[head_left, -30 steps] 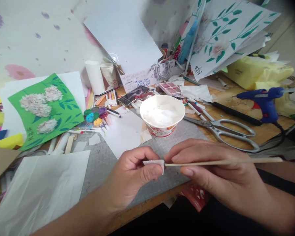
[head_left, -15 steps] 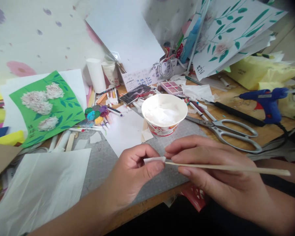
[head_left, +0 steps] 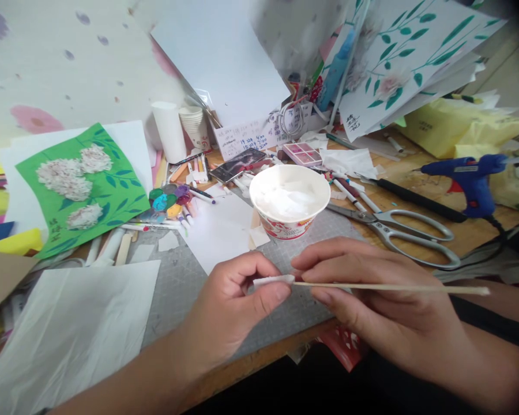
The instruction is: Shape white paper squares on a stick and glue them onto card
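Observation:
My left hand (head_left: 233, 305) pinches a small white scrap of tissue paper (head_left: 271, 280) between thumb and forefinger, just above the grey cutting mat (head_left: 185, 291). My right hand (head_left: 372, 294) is closed round a thin wooden stick (head_left: 398, 287), whose left tip meets the scrap and whose other end points right. Just behind both hands stands a paper bowl (head_left: 289, 200) filled with white tissue pieces.
Large scissors (head_left: 398, 227) and a blue glue gun (head_left: 469, 176) lie to the right. A green card with white paper flowers (head_left: 80, 184) lies at the left, a white tissue sheet (head_left: 69, 334) in front of it. Markers, a paint palette (head_left: 168, 199), paper cups and paper stacks crowd the back.
The stick's far end dipped and then rose again, now lying nearly level. The paper scrap has flattened between my left fingers. Both hands stay in the same place.

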The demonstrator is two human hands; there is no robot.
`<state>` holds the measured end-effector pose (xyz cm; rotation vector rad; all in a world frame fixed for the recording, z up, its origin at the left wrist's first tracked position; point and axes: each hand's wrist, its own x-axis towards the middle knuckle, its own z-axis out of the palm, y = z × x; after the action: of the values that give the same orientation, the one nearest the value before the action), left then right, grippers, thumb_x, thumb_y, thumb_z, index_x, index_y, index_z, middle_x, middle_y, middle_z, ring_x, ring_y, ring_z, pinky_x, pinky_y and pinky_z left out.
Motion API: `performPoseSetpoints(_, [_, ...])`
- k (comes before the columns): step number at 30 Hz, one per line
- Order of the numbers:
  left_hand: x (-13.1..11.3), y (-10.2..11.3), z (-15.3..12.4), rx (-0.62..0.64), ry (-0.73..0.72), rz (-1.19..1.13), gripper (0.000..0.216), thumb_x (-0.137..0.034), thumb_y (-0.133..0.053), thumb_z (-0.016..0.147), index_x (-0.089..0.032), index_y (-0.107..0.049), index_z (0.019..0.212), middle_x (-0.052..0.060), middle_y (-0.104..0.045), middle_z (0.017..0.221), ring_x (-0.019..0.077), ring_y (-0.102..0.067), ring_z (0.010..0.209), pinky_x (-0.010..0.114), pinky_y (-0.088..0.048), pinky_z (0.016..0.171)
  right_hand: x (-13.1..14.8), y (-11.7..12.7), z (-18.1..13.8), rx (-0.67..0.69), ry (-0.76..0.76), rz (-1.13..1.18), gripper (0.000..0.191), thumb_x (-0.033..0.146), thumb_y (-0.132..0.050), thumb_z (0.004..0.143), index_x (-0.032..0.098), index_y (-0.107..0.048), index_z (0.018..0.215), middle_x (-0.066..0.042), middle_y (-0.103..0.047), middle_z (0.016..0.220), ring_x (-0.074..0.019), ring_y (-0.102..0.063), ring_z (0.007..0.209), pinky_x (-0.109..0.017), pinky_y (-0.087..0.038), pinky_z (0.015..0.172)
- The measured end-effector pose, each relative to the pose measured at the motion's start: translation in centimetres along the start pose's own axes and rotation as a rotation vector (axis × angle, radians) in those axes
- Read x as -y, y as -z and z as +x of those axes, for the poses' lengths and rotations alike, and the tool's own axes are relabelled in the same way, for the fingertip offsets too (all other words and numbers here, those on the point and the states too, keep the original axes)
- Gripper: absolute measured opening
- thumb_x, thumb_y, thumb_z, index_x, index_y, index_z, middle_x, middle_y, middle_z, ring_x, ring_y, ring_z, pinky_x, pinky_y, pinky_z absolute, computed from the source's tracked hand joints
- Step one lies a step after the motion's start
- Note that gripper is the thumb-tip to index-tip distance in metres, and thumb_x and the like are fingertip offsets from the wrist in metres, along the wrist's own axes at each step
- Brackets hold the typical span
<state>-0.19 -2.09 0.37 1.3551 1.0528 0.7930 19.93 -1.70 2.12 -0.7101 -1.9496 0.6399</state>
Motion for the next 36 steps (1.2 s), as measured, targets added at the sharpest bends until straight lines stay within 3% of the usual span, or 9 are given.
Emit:
performPoseSetpoints(11, [0.1,0.06,0.01,0.016,-0.035,-0.004,0.021,-0.032,-0.065,0.083,-0.019,-0.057,0.069,-0.006,-0.047,0.062,0.0093,-0.039,0.06,0.022,-0.033,0.06,-0.07,-0.03,0.13,-0.014,0.003,0.023,0.01,0.001,-0.062,0.079,0.005,-0.069,0.085,-0.012,-0.073,0.087,-0.0119,-0.068,0.089,-0.014,-0.052,0.084])
performPoseSetpoints(18, [0.38,0.17,-0.09,0.027,-0.031,-0.029,0.02,-0.033,-0.063,0.085,-0.019,-0.061,0.072,-0.004,-0.056,0.069,0.0116,-0.047,0.068,0.023,-0.036,0.065,0.08,-0.15,0.13,-0.033,-0.003,0.045,0.009,0.0,-0.062,0.078,0.005,-0.069,0.082,-0.012,-0.073,0.082,-0.0111,-0.068,0.085,-0.013,-0.052,0.082])
performPoseSetpoints(27, [-0.14,0.08,-0.07,0.006,-0.004,-0.018,0.018,-0.031,-0.063,0.086,-0.019,-0.062,0.072,-0.003,-0.057,0.069,0.012,-0.049,0.068,0.024,-0.037,0.066,0.17,-0.09,0.31,-0.029,-0.016,0.054,0.019,0.001,-0.063,0.077,0.015,-0.069,0.088,-0.006,-0.074,0.084,-0.0142,-0.069,0.082,-0.021,-0.056,0.075])
performPoseSetpoints(36, [0.28,0.05,-0.01,0.019,0.033,-0.117,0.021,-0.034,-0.065,0.083,-0.018,-0.062,0.07,-0.003,-0.056,0.066,0.0121,-0.046,0.065,0.024,-0.035,0.063,0.25,-0.06,0.33,-0.011,-0.006,0.069,0.017,0.001,-0.062,0.078,0.014,-0.068,0.087,-0.006,-0.073,0.081,-0.0138,-0.069,0.082,-0.02,-0.056,0.074])
